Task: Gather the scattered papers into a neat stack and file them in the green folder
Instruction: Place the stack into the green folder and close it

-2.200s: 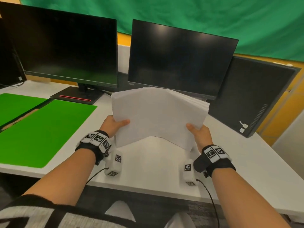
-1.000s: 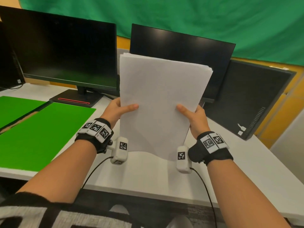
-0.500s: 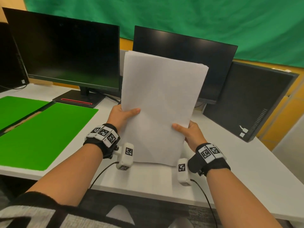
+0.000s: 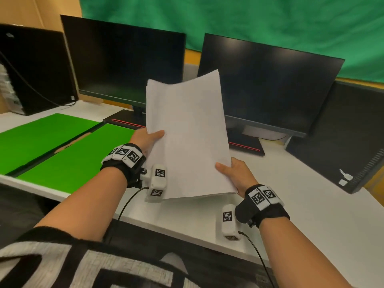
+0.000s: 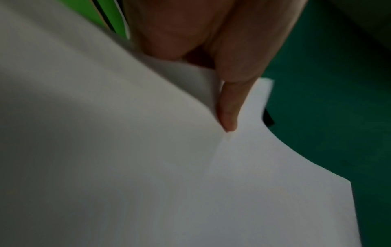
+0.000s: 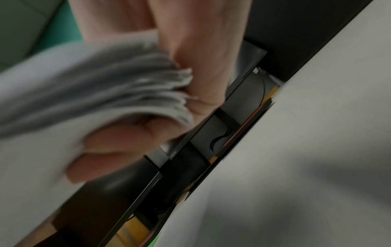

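A stack of white papers (image 4: pixel 187 138) is held above the desk, tilted with its top leaning away and to the left. My left hand (image 4: pixel 146 140) grips its left edge, thumb on the front sheet. My right hand (image 4: pixel 234 175) grips the lower right corner, thumb on top. In the left wrist view the papers (image 5: pixel 169 167) fill the frame with a thumb (image 5: pixel 229 108) pressed on them. In the right wrist view the paper edges (image 6: pixel 105 93) fan out blurred between my fingers (image 6: pixel 118 138) and thumb. The green folder (image 4: pixel 62 150) lies open flat on the desk at the left.
Two dark monitors (image 4: pixel 124 65) (image 4: pixel 268 88) stand behind the papers on red-striped bases. A black computer case (image 4: pixel 340 138) leans at the right, another black unit (image 4: pixel 31 69) at far left. The white desk (image 4: pixel 311 215) extends to the right and toward me.
The stack has tipped from upright to slanting left and lowered. My right hand slid down to the bottom right corner. The view turned left, showing more of the folder.
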The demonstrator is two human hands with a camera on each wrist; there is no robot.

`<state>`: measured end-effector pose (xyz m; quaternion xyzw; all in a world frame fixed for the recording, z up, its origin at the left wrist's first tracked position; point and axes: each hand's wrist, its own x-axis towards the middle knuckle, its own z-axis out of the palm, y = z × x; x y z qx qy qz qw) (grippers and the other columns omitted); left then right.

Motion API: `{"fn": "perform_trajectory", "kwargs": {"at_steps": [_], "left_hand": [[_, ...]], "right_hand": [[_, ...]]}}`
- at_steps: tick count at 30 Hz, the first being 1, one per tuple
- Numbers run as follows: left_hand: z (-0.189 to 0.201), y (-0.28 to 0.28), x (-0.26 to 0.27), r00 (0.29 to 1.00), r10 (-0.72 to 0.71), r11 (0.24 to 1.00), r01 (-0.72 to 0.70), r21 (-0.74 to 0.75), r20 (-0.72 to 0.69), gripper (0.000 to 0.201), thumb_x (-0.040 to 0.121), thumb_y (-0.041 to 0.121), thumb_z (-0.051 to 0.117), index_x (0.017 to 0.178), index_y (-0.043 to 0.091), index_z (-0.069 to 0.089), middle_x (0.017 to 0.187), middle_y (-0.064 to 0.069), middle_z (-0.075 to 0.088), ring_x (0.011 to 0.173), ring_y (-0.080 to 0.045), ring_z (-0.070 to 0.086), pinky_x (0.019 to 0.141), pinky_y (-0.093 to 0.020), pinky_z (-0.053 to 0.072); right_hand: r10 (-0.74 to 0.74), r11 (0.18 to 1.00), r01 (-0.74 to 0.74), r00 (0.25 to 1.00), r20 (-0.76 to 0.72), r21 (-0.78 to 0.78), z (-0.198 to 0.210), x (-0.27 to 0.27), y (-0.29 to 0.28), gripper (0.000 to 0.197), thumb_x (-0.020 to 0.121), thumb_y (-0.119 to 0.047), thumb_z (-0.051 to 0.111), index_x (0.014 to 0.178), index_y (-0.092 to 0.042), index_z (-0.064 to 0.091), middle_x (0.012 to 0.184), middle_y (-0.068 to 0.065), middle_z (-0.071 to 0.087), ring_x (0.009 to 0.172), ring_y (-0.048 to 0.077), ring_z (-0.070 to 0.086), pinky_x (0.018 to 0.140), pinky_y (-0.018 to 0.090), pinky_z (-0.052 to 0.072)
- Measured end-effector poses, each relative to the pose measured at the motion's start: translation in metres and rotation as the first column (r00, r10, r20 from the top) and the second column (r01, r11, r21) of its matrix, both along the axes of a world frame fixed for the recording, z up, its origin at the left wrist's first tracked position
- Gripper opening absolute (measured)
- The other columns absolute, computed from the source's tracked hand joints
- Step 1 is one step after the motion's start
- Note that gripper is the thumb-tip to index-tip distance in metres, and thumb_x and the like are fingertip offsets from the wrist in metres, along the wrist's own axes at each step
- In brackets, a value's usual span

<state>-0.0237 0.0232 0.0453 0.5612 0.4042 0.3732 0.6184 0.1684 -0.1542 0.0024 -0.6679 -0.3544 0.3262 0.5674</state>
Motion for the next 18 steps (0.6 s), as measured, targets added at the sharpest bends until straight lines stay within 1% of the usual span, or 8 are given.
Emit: {"fn": "perform_trajectory", "kwargs": {"at_steps": [2,4,5,7,9,10,12,18], "left_hand": [[-0.007,0.018,-0.029,0.991,-0.03,0.998,0.023,-0.057,-0.132,0.048,0.094,0.032,0.055,0.131,0.002,0.052,0.113,-0.011,0.063,0.095,-0.03,0.062,0.085,-0.038,0.049],[-0.014,0.039,-0.062,0.935,-0.02,0.999,0.008,-0.033,-0.354,0.057,0.097,0.043,0.043,0.141,0.007,0.042,0.134,-0.013,0.055,0.118,-0.033,0.055,0.092,-0.04,0.043],[-0.02,0.048,-0.079,0.851,0.001,1.0,0.011,0.02,-0.525,0.06,0.099,0.044,0.038,0.144,0.005,0.038,0.145,-0.014,0.046,0.13,-0.034,0.048,0.099,-0.041,0.04],[-0.036,0.063,-0.107,0.587,0.049,0.991,0.074,0.113,-0.808,0.064,0.1,0.043,0.033,0.147,0.0,0.032,0.155,-0.019,0.031,0.141,-0.033,0.035,0.112,-0.039,0.031],[-0.055,0.069,-0.126,0.324,0.029,0.979,0.18,0.091,-0.946,0.066,0.1,0.045,0.034,0.149,0.002,0.028,0.159,-0.017,0.023,0.146,-0.03,0.027,0.118,-0.036,0.024],[-0.063,0.069,-0.132,0.236,0.014,0.971,0.227,0.07,-0.972,0.066,0.099,0.045,0.035,0.15,0.004,0.027,0.16,-0.016,0.022,0.146,-0.029,0.027,0.118,-0.036,0.025],[-0.071,0.062,-0.136,0.153,0.007,0.954,0.295,0.052,-0.988,0.064,0.1,0.042,0.037,0.151,0.006,0.024,0.16,-0.015,0.023,0.146,-0.028,0.029,0.117,-0.035,0.027],[-0.072,0.033,-0.111,0.03,0.069,0.873,0.482,0.075,-0.997,0.057,0.1,0.041,0.034,0.149,0.01,0.031,0.154,-0.014,0.036,0.14,-0.028,0.038,0.114,-0.037,0.034]], "right_hand": [[-0.011,1.0,0.011,1.0,0.006,-0.007,-0.004,-0.008,0.012,0.022,0.086,-0.009,0.063,0.108,-0.009,0.061,0.115,0.02,0.065,0.094,0.029,0.063,0.087,0.04,0.052],[-0.037,0.999,0.037,0.999,0.009,-0.002,-0.008,-0.016,0.02,0.032,0.087,-0.007,0.061,0.119,-0.002,0.058,0.112,0.018,0.065,0.091,0.028,0.063,0.079,0.033,0.053],[-0.049,0.999,0.049,0.999,0.013,0.001,-0.01,-0.018,0.024,0.034,0.087,-0.007,0.061,0.12,-0.001,0.057,0.11,0.016,0.065,0.088,0.027,0.063,0.075,0.029,0.053],[-0.071,0.997,0.071,0.997,0.012,0.008,-0.013,-0.024,0.031,0.034,0.088,-0.007,0.06,0.121,-0.001,0.056,0.109,0.013,0.064,0.087,0.025,0.063,0.073,0.027,0.053],[-0.086,0.996,0.086,0.996,-0.001,0.009,-0.016,-0.029,0.038,0.035,0.088,-0.007,0.06,0.122,-0.001,0.056,0.111,0.014,0.064,0.093,0.026,0.062,0.082,0.033,0.051],[-0.091,0.996,0.091,0.996,-0.01,0.009,-0.017,-0.032,0.041,0.036,0.088,-0.007,0.06,0.123,-0.001,0.055,0.112,0.013,0.063,0.095,0.027,0.061,0.085,0.034,0.049],[-0.096,0.995,0.097,0.995,-0.025,0.01,-0.017,-0.036,0.046,0.038,0.088,-0.007,0.06,0.126,0.0,0.053,0.112,0.013,0.062,0.097,0.027,0.06,0.087,0.034,0.047],[-0.143,0.988,0.147,0.987,-0.073,0.044,0.003,-0.02,0.039,0.043,0.089,-0.007,0.058,0.13,0.001,0.049,0.12,0.014,0.06,0.102,0.028,0.058,0.085,0.037,0.05]]}}
